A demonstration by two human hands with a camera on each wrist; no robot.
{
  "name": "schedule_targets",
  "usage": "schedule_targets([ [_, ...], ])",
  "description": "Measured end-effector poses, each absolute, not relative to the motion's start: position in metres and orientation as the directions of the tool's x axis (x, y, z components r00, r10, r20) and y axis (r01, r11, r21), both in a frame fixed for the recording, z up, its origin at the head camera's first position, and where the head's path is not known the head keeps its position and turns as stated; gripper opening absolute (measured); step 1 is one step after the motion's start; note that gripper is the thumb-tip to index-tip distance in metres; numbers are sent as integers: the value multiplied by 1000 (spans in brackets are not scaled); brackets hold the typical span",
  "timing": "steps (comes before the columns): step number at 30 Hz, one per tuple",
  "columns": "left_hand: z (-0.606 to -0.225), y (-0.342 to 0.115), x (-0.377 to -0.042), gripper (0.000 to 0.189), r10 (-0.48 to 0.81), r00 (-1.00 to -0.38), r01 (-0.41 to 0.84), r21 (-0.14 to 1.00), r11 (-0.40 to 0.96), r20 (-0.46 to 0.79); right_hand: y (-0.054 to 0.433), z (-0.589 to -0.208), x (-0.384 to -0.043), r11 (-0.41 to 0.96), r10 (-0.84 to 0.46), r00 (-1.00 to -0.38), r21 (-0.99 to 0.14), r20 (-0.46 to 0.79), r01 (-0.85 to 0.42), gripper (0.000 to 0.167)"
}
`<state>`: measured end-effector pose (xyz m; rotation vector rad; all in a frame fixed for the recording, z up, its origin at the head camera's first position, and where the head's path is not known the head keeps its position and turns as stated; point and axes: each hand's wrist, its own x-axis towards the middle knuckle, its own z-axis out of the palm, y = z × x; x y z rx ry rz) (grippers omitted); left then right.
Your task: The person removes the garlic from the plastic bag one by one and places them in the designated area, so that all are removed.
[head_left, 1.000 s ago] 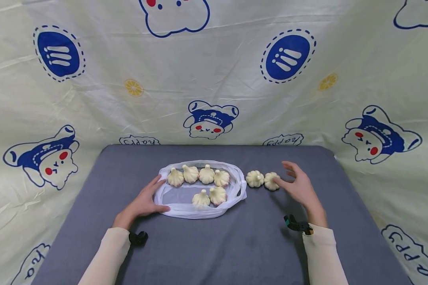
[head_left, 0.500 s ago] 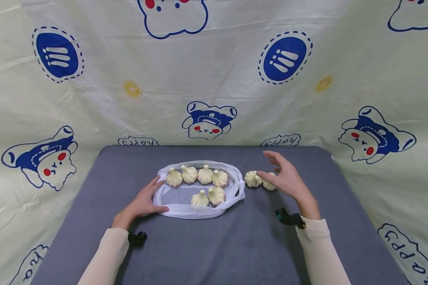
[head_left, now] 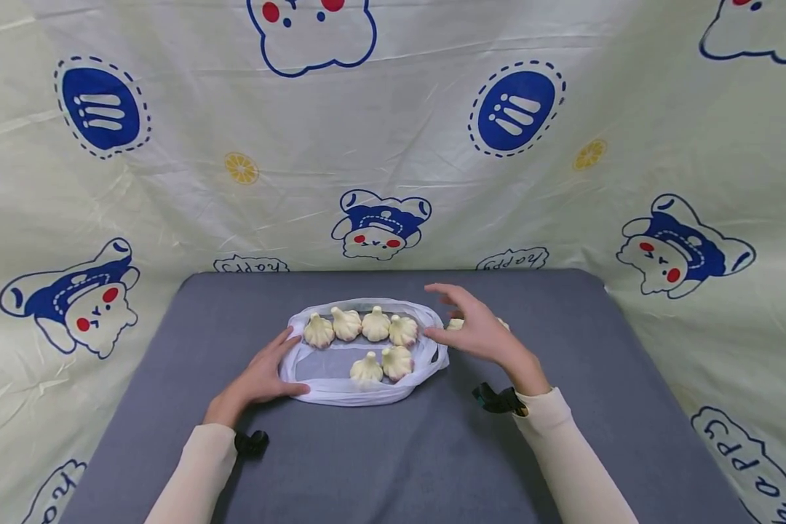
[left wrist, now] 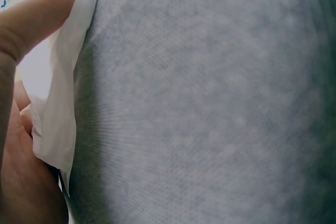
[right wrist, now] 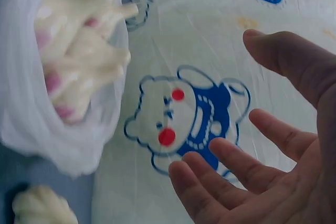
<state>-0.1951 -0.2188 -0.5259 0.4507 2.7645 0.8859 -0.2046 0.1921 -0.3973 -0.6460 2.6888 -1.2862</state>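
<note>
A white plastic bag (head_left: 360, 393), its mouth spread wide, lies on the grey table. Inside are several garlic bulbs (head_left: 376, 324), a row at the back and two nearer the front. My left hand (head_left: 262, 375) holds the bag's left end, thumb at the near rim and fingers round the far side. Thumb and white film overlap in the left wrist view. At the bag's right end, my right hand (head_left: 474, 327) hovers with thumb and fingers spread, holding nothing. Garlic outside the bag, such as a bulb (right wrist: 42, 206), is mostly hidden behind this hand in the head view.
The grey cloth-covered table (head_left: 380, 466) reaches back to a pale printed curtain (head_left: 393, 145) behind it. Dark wrist cameras, one being the right wrist camera (head_left: 496, 399), hang below both wrists.
My right hand has moved left, from beside the loose garlic bulbs to the bag's right rim, now covering those bulbs. My left hand stays at the bag's left end.
</note>
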Motion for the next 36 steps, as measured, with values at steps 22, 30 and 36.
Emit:
schedule_targets([
  [22,-523,-218,-196,105,336,-936,209,602,771,-106,115,-440,-220,529,-693,-721,-683,-7,-503,64],
  [30,-523,-218,-195,104,339,-936,220,599,770,-92,108,-453,-225,534,-727,-685,-659,-40,-529,63],
  [36,-525,-218,-194,104,337,-937,216,609,763,-89,104,-458,-226,548,-738,-671,-646,-75,-531,60],
])
